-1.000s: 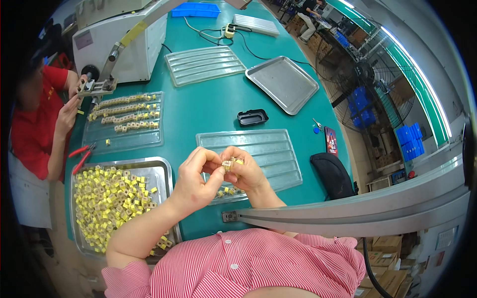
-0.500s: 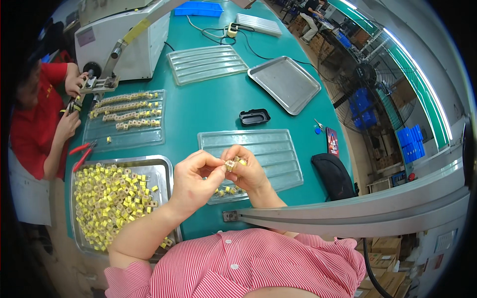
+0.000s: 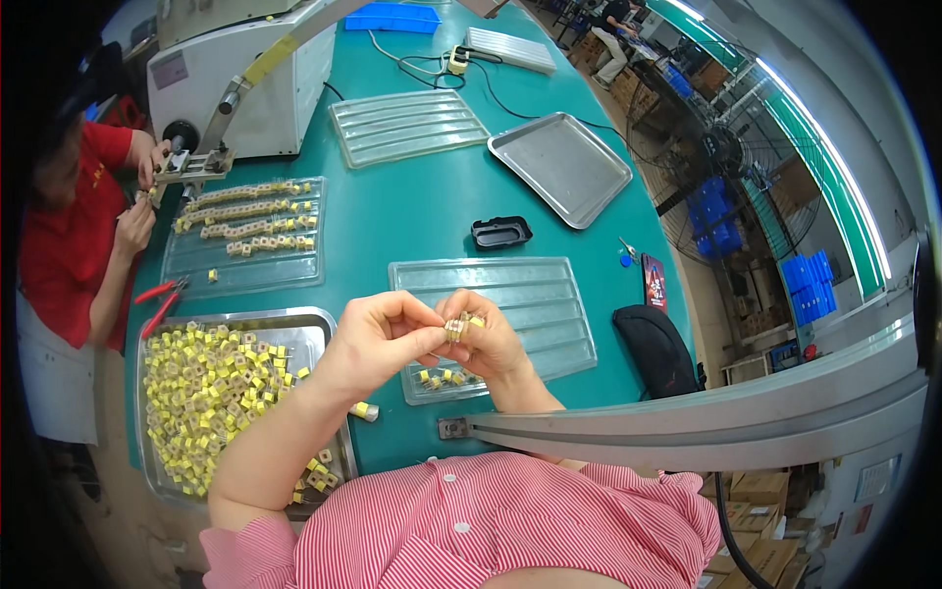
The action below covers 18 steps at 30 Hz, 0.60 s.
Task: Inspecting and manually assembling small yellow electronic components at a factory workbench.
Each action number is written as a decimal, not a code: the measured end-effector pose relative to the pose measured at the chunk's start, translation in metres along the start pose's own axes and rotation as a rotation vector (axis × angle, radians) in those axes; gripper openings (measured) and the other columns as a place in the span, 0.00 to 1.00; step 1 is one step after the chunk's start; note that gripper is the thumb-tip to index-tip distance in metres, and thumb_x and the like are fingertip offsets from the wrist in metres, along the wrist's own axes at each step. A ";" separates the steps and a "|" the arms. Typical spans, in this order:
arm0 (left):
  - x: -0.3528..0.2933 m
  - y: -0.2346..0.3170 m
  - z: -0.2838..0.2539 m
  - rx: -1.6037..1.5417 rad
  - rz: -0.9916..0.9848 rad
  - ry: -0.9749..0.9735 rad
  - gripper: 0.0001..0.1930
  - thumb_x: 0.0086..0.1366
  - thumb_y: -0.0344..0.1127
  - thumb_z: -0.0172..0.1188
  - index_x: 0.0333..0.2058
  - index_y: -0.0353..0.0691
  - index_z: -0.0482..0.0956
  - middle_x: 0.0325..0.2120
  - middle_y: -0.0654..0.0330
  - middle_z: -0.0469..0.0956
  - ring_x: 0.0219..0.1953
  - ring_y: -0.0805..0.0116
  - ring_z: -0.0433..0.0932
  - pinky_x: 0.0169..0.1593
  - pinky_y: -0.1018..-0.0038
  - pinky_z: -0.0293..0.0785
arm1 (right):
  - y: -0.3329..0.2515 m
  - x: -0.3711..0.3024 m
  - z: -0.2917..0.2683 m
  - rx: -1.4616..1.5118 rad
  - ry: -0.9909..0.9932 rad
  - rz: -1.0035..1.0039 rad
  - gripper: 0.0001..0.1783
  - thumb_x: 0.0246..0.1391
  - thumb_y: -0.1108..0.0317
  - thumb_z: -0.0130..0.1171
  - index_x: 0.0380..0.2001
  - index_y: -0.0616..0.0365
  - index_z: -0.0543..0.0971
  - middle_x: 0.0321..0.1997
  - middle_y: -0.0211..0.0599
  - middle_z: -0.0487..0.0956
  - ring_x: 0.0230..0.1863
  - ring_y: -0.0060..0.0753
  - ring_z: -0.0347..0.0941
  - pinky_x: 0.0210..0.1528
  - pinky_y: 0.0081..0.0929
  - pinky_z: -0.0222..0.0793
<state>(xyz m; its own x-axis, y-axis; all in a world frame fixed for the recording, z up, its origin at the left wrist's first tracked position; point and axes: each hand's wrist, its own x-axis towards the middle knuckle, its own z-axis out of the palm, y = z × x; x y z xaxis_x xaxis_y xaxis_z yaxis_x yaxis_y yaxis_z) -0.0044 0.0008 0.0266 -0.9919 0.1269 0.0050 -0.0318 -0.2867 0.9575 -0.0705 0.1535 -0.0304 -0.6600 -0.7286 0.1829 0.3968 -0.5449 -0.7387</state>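
My left hand (image 3: 383, 339) and my right hand (image 3: 496, 348) meet over a clear ridged tray (image 3: 520, 294). Between them are small block-shaped coil parts (image 3: 455, 330), yellow and tan; my right hand cups them while my left fingertips pinch at their left side. Fingers hide how many there are. Several like parts (image 3: 446, 377) lie in the tray's near left corner. By my left forearm stands a metal tray (image 3: 312, 339) heaped with loose yellow coil parts (image 3: 211, 398). A small yellow-and-white piece (image 3: 364, 410) rests on the table just right of that tray.
Red-handled pliers (image 3: 162, 304) lie beyond the heaped tray. Another clear tray (image 3: 245, 280) holds rows of coil parts. A black dish (image 3: 500, 232), a metal tray (image 3: 564, 167) and a black pouch (image 3: 655, 351) sit on the table. At left, a red-sleeved person (image 3: 74, 245) works at a machine.
My left forearm has shifted slightly, uncovering the yellow-and-white piece and more parts in the tray corner. Both hands stay together on the coil parts. The co-worker's tool has moved from view.
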 end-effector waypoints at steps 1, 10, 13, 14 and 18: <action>0.001 0.002 -0.002 -0.072 -0.058 -0.067 0.06 0.53 0.27 0.55 0.28 0.31 0.71 0.25 0.56 0.75 0.29 0.71 0.76 0.30 0.81 0.72 | 0.000 -0.001 0.001 -0.008 0.021 0.010 0.05 0.45 0.72 0.54 0.26 0.59 0.69 0.26 0.34 0.69 0.18 0.15 0.60 0.15 0.11 0.53; 0.003 -0.003 -0.005 -0.126 -0.106 -0.091 0.07 0.52 0.27 0.55 0.29 0.32 0.70 0.24 0.56 0.74 0.27 0.70 0.75 0.31 0.77 0.74 | -0.001 -0.001 0.001 0.038 0.009 0.058 0.05 0.44 0.73 0.54 0.26 0.60 0.70 0.25 0.34 0.69 0.14 0.15 0.58 0.14 0.10 0.52; 0.003 -0.002 -0.005 -0.129 -0.114 -0.094 0.07 0.52 0.28 0.55 0.29 0.30 0.70 0.25 0.56 0.74 0.28 0.70 0.76 0.31 0.80 0.73 | -0.001 -0.002 0.000 0.023 0.007 0.067 0.05 0.45 0.72 0.54 0.26 0.60 0.70 0.24 0.33 0.69 0.13 0.14 0.58 0.14 0.10 0.52; 0.003 -0.002 -0.005 -0.128 -0.114 -0.094 0.07 0.52 0.28 0.55 0.29 0.30 0.70 0.25 0.56 0.74 0.28 0.70 0.76 0.31 0.80 0.73 | -0.001 -0.002 0.000 0.006 0.016 0.079 0.05 0.45 0.72 0.54 0.27 0.60 0.70 0.23 0.33 0.69 0.13 0.14 0.58 0.14 0.10 0.53; 0.004 -0.008 -0.005 -0.107 -0.079 -0.029 0.07 0.53 0.27 0.55 0.30 0.30 0.70 0.25 0.57 0.74 0.28 0.71 0.75 0.31 0.80 0.73 | 0.003 -0.001 -0.005 0.001 0.040 0.088 0.06 0.46 0.71 0.52 0.29 0.60 0.69 0.21 0.31 0.68 0.14 0.14 0.58 0.14 0.10 0.52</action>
<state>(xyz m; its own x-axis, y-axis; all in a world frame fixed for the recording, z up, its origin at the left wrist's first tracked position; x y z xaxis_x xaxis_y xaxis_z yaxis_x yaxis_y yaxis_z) -0.0090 -0.0017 0.0178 -0.9818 0.1801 -0.0597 -0.1245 -0.3743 0.9189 -0.0716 0.1542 -0.0358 -0.6477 -0.7565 0.0910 0.4551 -0.4798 -0.7501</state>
